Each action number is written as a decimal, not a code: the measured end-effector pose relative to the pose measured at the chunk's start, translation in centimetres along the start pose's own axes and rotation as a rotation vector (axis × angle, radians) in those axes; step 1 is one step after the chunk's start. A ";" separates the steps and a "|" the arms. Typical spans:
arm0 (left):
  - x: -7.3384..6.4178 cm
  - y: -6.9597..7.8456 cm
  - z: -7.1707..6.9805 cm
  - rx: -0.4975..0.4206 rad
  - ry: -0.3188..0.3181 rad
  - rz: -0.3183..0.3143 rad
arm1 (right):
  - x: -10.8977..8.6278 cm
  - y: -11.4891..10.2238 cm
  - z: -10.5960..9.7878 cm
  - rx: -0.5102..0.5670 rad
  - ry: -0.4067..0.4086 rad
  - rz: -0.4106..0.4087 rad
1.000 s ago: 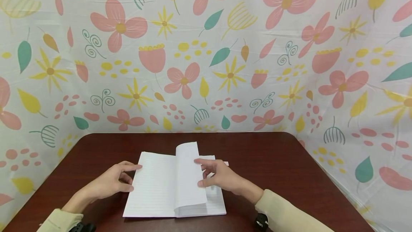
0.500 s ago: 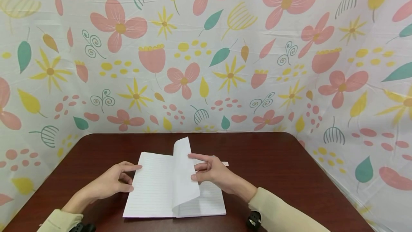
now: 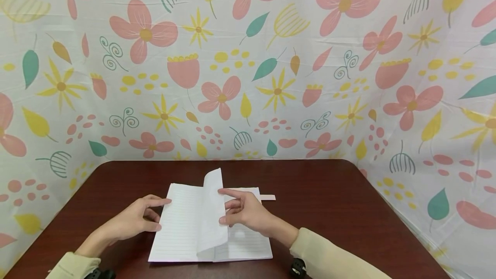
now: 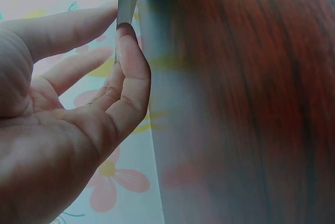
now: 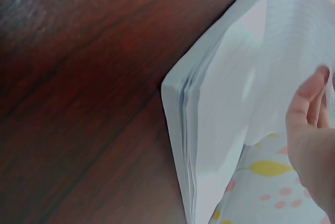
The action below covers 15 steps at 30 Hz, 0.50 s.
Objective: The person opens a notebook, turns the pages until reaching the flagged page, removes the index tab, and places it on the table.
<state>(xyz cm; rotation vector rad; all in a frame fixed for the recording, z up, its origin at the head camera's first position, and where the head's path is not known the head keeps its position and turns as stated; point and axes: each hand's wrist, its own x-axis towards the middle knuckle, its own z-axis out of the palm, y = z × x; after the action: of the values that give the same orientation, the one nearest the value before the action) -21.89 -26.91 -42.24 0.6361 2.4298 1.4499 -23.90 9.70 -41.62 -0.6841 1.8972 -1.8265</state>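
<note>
An open notebook (image 3: 178,223) with white lined pages lies on the table. My left hand (image 3: 133,218) holds its left edge, fingers above and thumb lower down; in the left wrist view the fingers meet at the notebook's thin edge (image 4: 127,4). Between the two halves stands a raised, curved page (image 3: 212,223), bent toward the left. My right hand (image 3: 248,212) pinches that page's free edge, index finger high and thumb lower. In the right wrist view the right hand (image 5: 311,130) touches the lifted page (image 5: 290,41), and the page stack (image 5: 225,98) lies below.
A white strip (image 3: 268,197) sticks out past the notebook's upper right edge. The dark red-brown wooden table (image 3: 317,210) has rounded far corners. A flower-patterned cloth (image 3: 248,68) hangs behind it and along both sides.
My right hand has moved left, carrying the raised page's free edge toward the left half. More of the right-hand lined page shows. The left hand stays in place.
</note>
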 end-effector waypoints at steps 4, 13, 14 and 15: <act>0.0 -0.1 0.0 0.008 0.005 0.005 | 0.1 0.1 0.3 -0.028 0.011 -0.033; 0.0 0.0 0.1 0.014 0.006 0.007 | 0.6 0.2 1.5 -0.052 0.035 -0.034; 0.0 0.0 0.1 0.014 0.006 0.007 | 0.7 0.2 1.7 -0.058 0.038 -0.034; 0.0 0.0 0.1 0.014 0.005 0.007 | 0.7 0.2 1.8 -0.065 0.038 -0.037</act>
<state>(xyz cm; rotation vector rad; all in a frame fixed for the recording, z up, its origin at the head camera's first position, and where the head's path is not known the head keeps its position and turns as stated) -21.85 -26.88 -42.26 0.6448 2.4463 1.4403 -23.36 7.80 -41.89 -0.7153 1.9890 -1.8192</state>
